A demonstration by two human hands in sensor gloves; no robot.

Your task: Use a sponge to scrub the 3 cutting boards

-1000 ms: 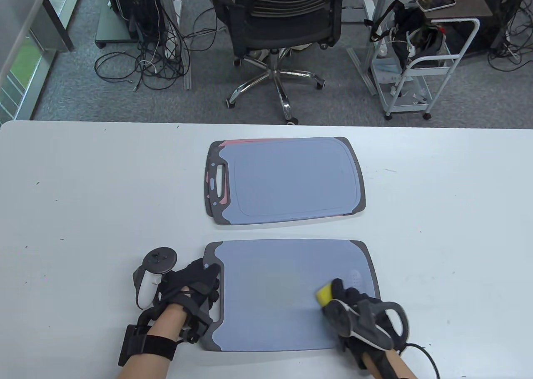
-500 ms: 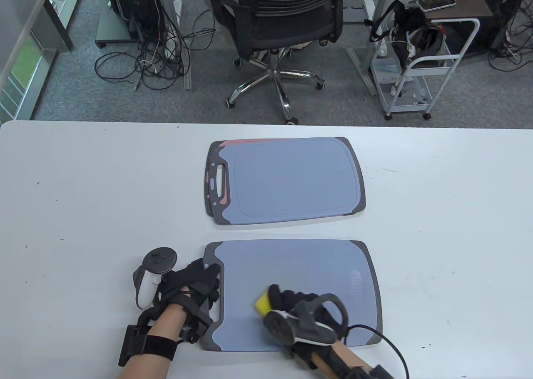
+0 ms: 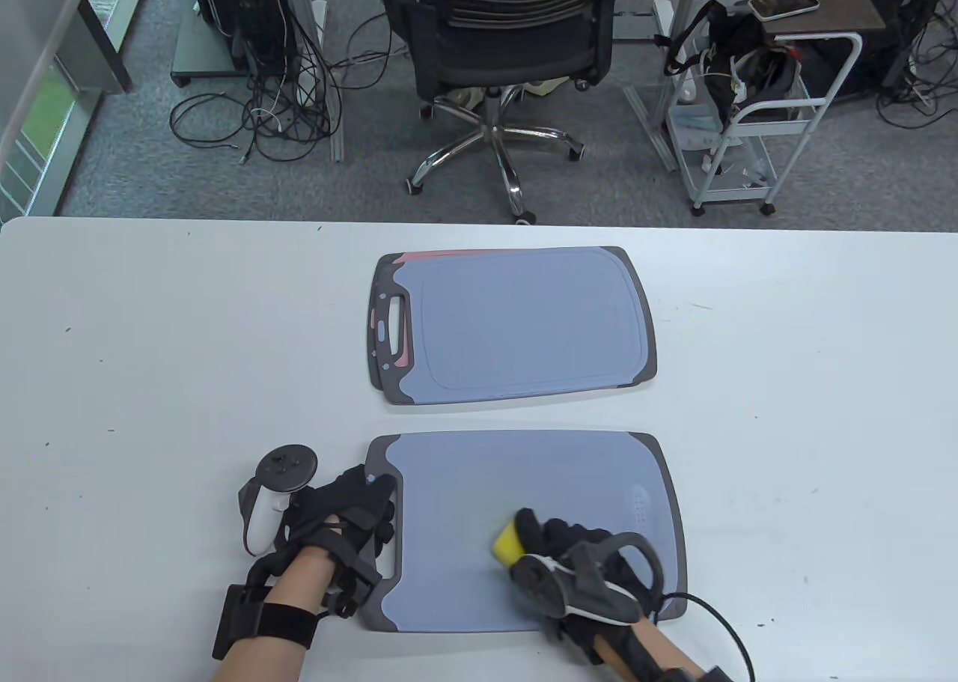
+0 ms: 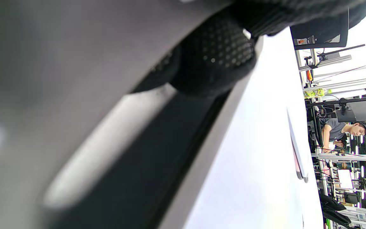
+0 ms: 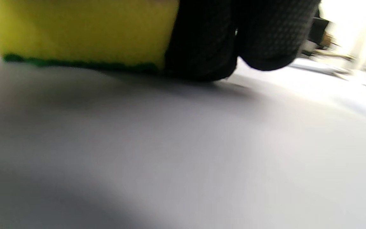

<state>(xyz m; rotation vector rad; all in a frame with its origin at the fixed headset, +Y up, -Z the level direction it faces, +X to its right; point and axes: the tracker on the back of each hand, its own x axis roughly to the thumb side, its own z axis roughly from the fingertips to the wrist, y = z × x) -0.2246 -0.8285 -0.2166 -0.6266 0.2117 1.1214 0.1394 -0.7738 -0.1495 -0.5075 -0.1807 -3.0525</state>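
Two hands work the near board (image 3: 524,487) on the surface (image 3: 150,352): the right hand (image 3: 576,562) grips the sponge (image 3: 507,541) against its lower middle, the left hand (image 3: 340,525) curls its grip round the handle end. The far boards (image 3: 524,323) lie stacked.

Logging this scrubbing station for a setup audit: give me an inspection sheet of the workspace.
Surface: white table, small dark specks.
Job's things: near cutting board under yellow sponge; stacked cutting boards behind, a pink edge showing beneath.
Clutter: nothing seen on the table.
Grippers: left hand holds the near board's handle end; right hand grips the sponge.
Cables: glove lead; floor tangle.
Surroundings: office chair, cart.
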